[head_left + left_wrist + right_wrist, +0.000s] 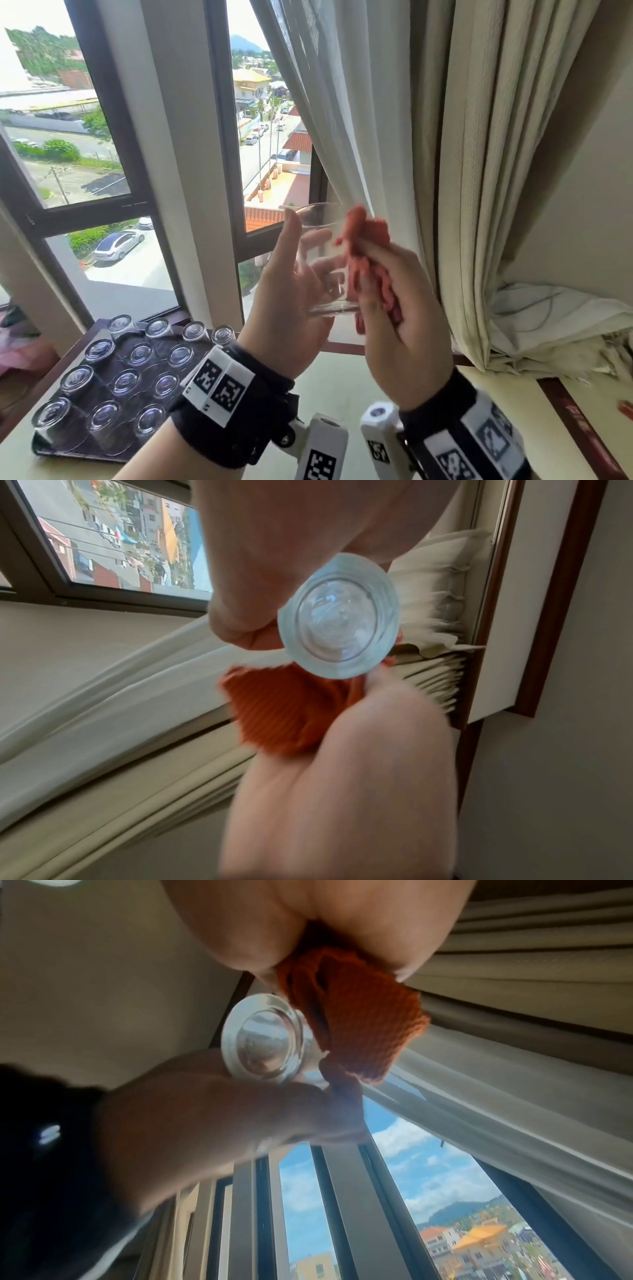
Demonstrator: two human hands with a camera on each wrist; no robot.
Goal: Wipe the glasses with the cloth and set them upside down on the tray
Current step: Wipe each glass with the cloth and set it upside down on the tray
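Head view: glass (323,260) between left fingers (294,226) and cloth (368,260).

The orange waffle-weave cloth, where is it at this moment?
In the head view the orange waffle-weave cloth is bunched in the right hand, pressed against the right side of the clear drinking glass gripped by the left hand.

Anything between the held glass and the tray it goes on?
No obstacle visible. The left hand holds the glass up by the window, the right hand presses the cloth against it. The tray lies lower left, nearly full of upturned glasses.
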